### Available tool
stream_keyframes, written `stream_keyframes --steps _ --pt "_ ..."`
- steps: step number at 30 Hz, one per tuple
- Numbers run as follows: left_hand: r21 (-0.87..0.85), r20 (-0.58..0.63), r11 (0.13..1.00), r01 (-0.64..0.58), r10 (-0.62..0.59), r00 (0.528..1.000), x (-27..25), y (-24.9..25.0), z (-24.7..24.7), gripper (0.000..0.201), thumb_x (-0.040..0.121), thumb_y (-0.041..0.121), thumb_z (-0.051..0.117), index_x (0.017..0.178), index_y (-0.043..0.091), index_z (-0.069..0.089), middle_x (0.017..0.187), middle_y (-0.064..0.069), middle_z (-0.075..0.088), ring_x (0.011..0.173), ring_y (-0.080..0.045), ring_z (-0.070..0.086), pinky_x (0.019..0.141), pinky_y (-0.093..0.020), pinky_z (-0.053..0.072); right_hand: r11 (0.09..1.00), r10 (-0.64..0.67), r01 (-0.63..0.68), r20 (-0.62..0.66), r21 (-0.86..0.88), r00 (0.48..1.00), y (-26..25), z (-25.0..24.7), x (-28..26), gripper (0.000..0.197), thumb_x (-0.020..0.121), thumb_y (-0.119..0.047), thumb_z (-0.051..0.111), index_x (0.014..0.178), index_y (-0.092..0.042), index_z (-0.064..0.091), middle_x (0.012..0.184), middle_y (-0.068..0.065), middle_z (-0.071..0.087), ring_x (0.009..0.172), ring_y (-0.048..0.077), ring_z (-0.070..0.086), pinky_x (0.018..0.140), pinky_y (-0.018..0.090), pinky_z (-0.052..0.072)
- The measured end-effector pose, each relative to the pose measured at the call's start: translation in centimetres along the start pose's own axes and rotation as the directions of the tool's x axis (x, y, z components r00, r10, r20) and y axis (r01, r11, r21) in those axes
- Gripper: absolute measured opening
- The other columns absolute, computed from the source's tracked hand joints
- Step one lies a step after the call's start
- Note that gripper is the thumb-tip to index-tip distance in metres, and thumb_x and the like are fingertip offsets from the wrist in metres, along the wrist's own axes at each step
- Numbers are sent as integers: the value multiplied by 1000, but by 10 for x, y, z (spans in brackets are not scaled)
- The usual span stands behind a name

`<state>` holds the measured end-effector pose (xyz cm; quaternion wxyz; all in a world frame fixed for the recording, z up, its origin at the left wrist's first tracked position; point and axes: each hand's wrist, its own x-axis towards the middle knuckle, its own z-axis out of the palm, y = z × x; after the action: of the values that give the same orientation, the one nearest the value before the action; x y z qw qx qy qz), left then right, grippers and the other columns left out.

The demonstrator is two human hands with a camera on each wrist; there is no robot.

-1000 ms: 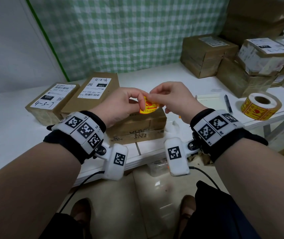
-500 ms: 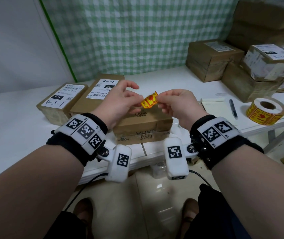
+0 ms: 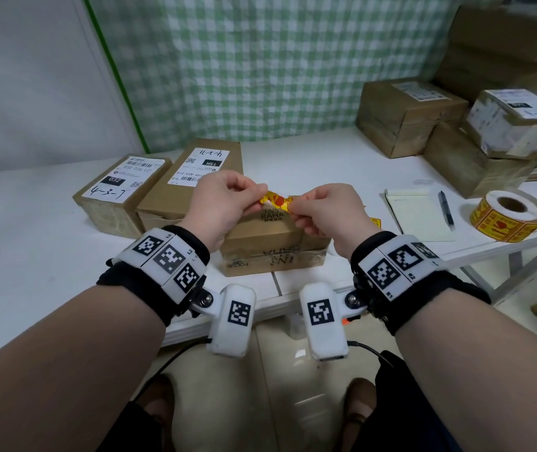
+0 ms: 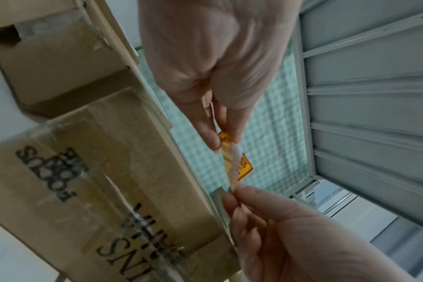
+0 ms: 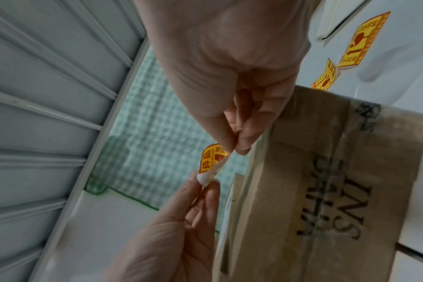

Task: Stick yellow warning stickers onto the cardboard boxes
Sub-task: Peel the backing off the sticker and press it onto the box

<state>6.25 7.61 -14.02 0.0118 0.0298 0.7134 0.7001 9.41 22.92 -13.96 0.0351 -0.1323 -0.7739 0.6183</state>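
A yellow warning sticker with red print is stretched between my two hands above a brown cardboard box printed "INS BAHA". My left hand pinches its left end between thumb and fingertip, and my right hand pinches the right end. In the left wrist view the sticker curls away from a pale backing strip that runs from my left hand to my right hand. The right wrist view shows the sticker, my right hand, my left hand and the box.
A sticker roll, a notepad and a pen lie on the white table to the right. Two labelled boxes sit at the left, and more boxes are stacked at the back right. Loose stickers lie beside the near box.
My hands have drawn apart sideways, and the sticker that was bunched between the fingertips is now pulled out flat between them.
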Motion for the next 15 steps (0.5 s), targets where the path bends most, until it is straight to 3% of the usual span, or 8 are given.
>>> stream_keyframes --steps 4,7,11,15 --pt "106 4 994 -13 13 1000 -3 0 -1 5 77 5 72 80 5 69 80 -7 68 69 -12 64 69 -19 57 985 -46 41 -29 -170 998 2 3 1 14 76 -14 68 64 -8 66 73 16 71 54 16 54 53 28 47" --pt "319 -3 947 -45 48 999 -2 -2 -2 17 72 6 76 86 15 72 90 -3 71 83 -16 65 79 -27 54 952 -103 81 -59 -295 993 2 6 2 17 75 -17 68 70 -1 70 75 17 69 65 19 54 67 35 47" --pt "446 37 892 -71 60 997 -4 -3 -2 24 71 9 76 93 17 72 93 0 70 86 -13 65 81 -23 50 897 -150 108 -65 -428 987 4 9 5 25 76 -19 65 78 6 68 70 12 60 70 23 54 64 31 44" --pt "521 87 845 -117 84 993 -6 -3 -1 29 72 7 75 100 12 71 87 -2 69 80 -12 64 74 -15 47 839 -180 126 -52 -529 982 5 11 6 24 79 -20 63 75 4 67 67 10 54 68 23 50 52 25 34"
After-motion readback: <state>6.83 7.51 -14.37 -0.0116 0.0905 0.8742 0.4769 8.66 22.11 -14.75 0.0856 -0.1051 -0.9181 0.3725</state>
